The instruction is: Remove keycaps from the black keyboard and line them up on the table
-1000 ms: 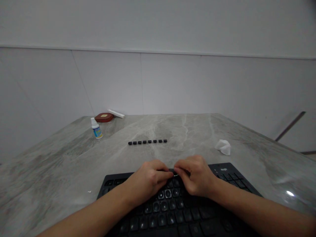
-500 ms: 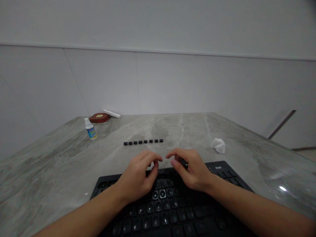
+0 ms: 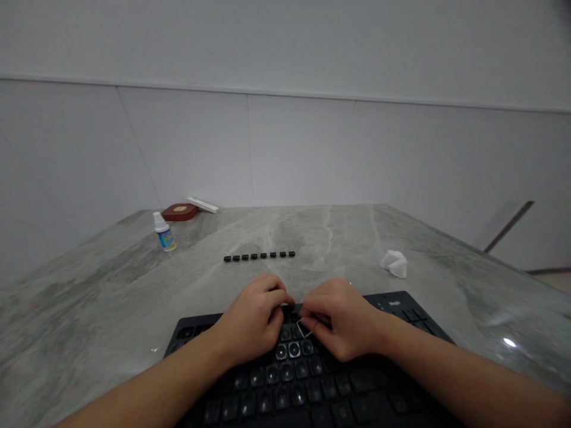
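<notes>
A grey marbled table (image 3: 111,297) spreads out on every side of the fingers, and on it, directly beneath them, lies a black keyboard (image 3: 312,380) whose far edge sits just past the fingertips. The left hand (image 3: 252,321) rests curled over the upper key rows, its fingers bent and drawn together toward the thumb. The right hand (image 3: 343,318) sits just beside it, almost touching, fingers likewise curled and pinching a thin wire tool (image 3: 304,330) whose loop shows pale between the two hands, right at a key in the top rows. Beyond the right fingers and off to their right lies a crumpled white tissue (image 3: 394,263). Far beyond the left fingers, to their left, stands a small white bottle (image 3: 164,232). Straight ahead of both sets of fingertips, apart from the keyboard, runs a row of black keycaps (image 3: 259,256).
</notes>
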The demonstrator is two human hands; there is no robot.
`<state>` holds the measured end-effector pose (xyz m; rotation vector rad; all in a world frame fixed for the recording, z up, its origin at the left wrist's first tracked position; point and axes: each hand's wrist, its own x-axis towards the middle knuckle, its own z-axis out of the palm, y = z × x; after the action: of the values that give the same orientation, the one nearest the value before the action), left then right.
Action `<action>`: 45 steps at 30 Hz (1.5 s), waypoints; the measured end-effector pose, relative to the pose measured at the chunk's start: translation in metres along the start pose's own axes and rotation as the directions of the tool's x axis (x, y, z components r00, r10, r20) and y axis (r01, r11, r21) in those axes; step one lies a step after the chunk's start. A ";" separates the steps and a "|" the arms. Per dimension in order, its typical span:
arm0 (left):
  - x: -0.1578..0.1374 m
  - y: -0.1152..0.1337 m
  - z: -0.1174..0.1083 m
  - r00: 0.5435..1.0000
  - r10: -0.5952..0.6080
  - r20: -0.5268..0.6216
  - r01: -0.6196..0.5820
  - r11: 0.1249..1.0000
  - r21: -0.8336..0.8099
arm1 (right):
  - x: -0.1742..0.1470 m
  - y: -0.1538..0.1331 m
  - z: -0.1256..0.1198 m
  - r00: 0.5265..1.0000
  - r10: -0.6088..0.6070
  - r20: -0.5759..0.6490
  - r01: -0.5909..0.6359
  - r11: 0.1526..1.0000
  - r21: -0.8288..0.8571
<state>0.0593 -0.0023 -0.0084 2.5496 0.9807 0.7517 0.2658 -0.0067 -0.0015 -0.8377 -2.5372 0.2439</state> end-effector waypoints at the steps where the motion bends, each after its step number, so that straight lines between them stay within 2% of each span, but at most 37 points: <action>1: 0.000 0.001 0.000 1.000 -0.009 0.001 0.009 1.000 0.001 | -0.001 0.001 0.001 0.999 -0.032 -0.008 0.032 0.999 0.007; 6: 0.003 0.002 -0.001 0.994 -0.086 0.073 0.086 0.996 0.012 | -0.003 0.004 0.002 0.990 -0.133 -0.057 0.135 0.990 0.048; 8: 0.004 0.002 -0.001 0.990 -0.108 0.089 0.107 0.994 0.019 | -0.003 0.004 0.001 0.989 -0.136 -0.058 0.140 0.988 0.059; 12: 0.004 0.002 -0.001 0.992 -0.120 0.029 0.119 0.993 0.014 | -0.001 0.003 -0.002 0.995 -0.094 -0.043 0.097 0.992 0.083; 19: 0.002 0.001 -0.001 0.997 -0.080 -0.010 0.080 0.997 -0.002 | -0.001 0.002 -0.003 0.994 -0.111 -0.025 0.113 0.987 0.118; 25: 0.002 0.004 -0.005 0.999 0.030 -0.042 -0.031 0.999 -0.034 | -0.001 0.000 0.000 0.979 -0.061 -0.196 0.078 0.993 0.084; 28: 0.001 0.006 -0.006 0.996 0.084 -0.041 -0.086 0.996 -0.039 | -0.001 0.001 0.002 0.970 -0.047 -0.238 0.065 0.996 0.068; 31: 0.000 0.006 -0.005 0.994 0.092 -0.053 -0.093 0.995 -0.024 | 0.000 0.002 0.004 0.968 -0.081 -0.239 0.098 0.993 0.059; 34: 0.000 0.004 -0.002 0.996 0.051 -0.076 -0.048 0.998 0.035 | 0.000 0.007 0.005 0.962 -0.103 -0.251 0.111 0.994 0.018; 37: 0.001 0.002 0.002 0.994 -0.010 -0.105 0.021 0.994 0.105 | 0.006 0.023 -0.006 0.952 -0.043 -0.303 0.031 0.998 -0.046; 41: 0.001 0.001 0.003 0.997 -0.035 -0.074 0.045 0.990 0.130 | 0.031 0.065 -0.031 0.922 0.238 -0.307 -0.292 0.945 -0.145; 42: 0.001 0.002 0.002 0.997 -0.037 -0.068 0.045 0.990 0.131 | 0.039 0.077 -0.034 0.919 0.287 -0.269 -0.339 0.925 -0.170; 43: 0.001 0.002 0.002 0.997 -0.040 -0.067 0.048 0.990 0.132 | 0.046 0.088 -0.036 0.926 0.310 -0.213 -0.351 0.917 -0.189; 45: 0.000 0.003 0.001 0.996 -0.052 -0.070 0.061 0.989 0.133 | 0.056 0.107 -0.032 0.923 0.313 -0.225 -0.355 0.919 -0.174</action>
<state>0.0618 -0.0047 -0.0078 2.6136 1.1572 0.7839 0.2967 0.1128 0.0152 -1.3164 -2.2520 -0.0056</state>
